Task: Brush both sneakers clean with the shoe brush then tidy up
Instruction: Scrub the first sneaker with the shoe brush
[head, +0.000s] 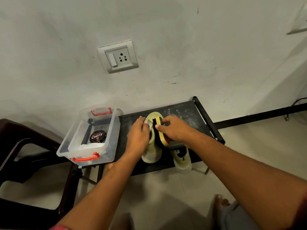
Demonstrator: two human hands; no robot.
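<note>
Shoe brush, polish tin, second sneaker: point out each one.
shoe brush (162, 138), head view, on its pale side edge.
polish tin (98, 136), head view, on its lid's label.
second sneaker (181, 157), head view, on its upper near the heel.

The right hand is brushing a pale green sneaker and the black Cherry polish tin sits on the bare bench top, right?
No. The head view shows the round black Cherry polish tin inside the clear plastic box with red handles. The right hand does brush the pale green sneaker.
</note>
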